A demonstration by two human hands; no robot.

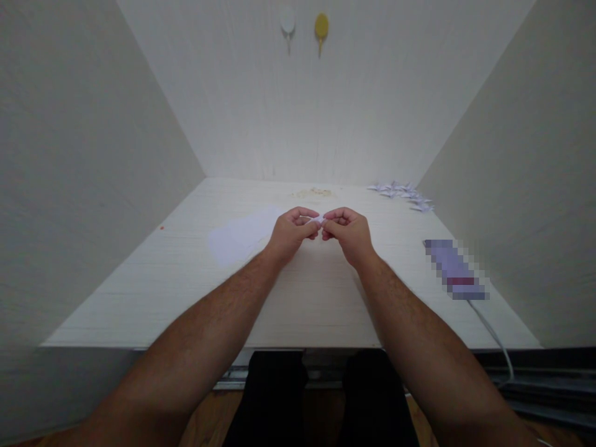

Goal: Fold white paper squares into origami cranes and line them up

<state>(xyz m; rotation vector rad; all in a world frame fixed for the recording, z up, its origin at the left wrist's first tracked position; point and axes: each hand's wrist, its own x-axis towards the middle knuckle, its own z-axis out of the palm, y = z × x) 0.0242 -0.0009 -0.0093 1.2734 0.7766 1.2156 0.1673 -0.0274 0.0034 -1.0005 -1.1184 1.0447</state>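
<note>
Between my fingertips, above the middle of the white table (316, 298), is a small folded piece of white paper (318, 219). My left hand (293, 233) pinches it from the left, thumb against forefinger. From the right my right hand (348, 231) pinches it the same way, and the two hands nearly meet. Most of the paper is hidden by the fingers, so its exact folded shape cannot be made out. Sheets of white paper (237, 236) lie flat to the left of my left hand. Several folded paper cranes (395, 190) stand grouped at the back right.
A blurred-out flat device (454, 270) lies at the right, its white cable (493, 335) running over the front edge. White and yellow hooks (321, 26) are on the back wall. Side walls close in the table. A small orange speck (162, 228) is at the left edge.
</note>
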